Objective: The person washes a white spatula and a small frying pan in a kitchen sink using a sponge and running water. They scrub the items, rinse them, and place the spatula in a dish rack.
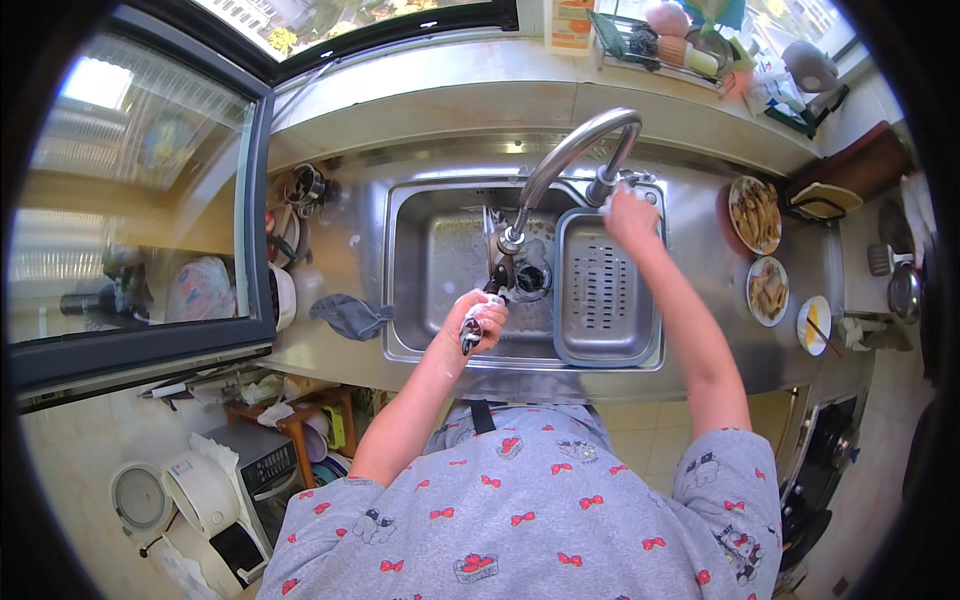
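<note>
My left hand (pixel 478 321) is closed around the dark handle of a kitchen knife (pixel 492 286), with white foam on hand and handle. The metal blade appears nearly edge-on and extends away over the sink basin (pixel 442 255). Above the basin arches a steel faucet (pixel 574 142), its spout head close to the blade. No water stream can be made out. My right hand (pixel 632 214), foamy at the fingers, reaches to the faucet base beside the lever (pixel 637 178); its fingers are partly hidden. Under that hand a perforated steel drain tray (pixel 600 281) with a grey-blue rim sits in the sink.
A grey cloth (pixel 351 316) lies left of the sink. On the right counter stand a plate of fish (pixel 756 215), another plate of food (pixel 767 291) and a bowl with yellow liquid (pixel 813 325) and chopsticks. An open window sash (pixel 259 195) juts in from the left.
</note>
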A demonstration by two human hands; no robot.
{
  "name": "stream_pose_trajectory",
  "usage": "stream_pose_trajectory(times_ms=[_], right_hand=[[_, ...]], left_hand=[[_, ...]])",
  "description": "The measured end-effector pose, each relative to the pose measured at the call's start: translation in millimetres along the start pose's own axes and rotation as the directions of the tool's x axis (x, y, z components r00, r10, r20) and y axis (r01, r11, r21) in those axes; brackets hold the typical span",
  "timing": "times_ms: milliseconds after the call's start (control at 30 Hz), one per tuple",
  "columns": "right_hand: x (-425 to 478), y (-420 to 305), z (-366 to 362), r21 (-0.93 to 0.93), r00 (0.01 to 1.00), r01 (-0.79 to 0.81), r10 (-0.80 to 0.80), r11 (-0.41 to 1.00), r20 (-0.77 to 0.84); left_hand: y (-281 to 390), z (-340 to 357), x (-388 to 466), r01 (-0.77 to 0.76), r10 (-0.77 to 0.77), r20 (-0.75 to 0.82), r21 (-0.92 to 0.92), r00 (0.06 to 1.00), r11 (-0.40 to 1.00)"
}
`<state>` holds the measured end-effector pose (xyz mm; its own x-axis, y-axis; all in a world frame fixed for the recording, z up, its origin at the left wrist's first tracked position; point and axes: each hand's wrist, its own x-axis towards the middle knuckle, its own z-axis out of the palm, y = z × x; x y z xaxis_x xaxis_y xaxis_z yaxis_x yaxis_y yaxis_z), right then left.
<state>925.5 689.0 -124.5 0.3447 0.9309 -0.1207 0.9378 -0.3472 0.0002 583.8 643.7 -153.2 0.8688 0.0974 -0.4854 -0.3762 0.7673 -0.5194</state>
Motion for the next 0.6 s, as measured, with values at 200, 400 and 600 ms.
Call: stream_pose_trajectory(times_ms=[200,400,600], right_hand=[[-39,-107,50,0.525,0.939,0.093,-0.249,0.846,0.236],[-30,-174,126,0.881,0.992,-0.022,-0.097,0.473,0.077],[-14,-174,204,0.893,0.994,-0.112,0.044,0.435,0.103]], left_hand=[[-11,0,-9,-0.036,0.036,-0.008,-0.016,0.999,0.999],[-8,-15,-26,-0.027,0.028,0.046,-0.030,0.999,0.999],[-13,-10,-35,-0.033,0.036,0.105,-0.027,0.994,0.999]])
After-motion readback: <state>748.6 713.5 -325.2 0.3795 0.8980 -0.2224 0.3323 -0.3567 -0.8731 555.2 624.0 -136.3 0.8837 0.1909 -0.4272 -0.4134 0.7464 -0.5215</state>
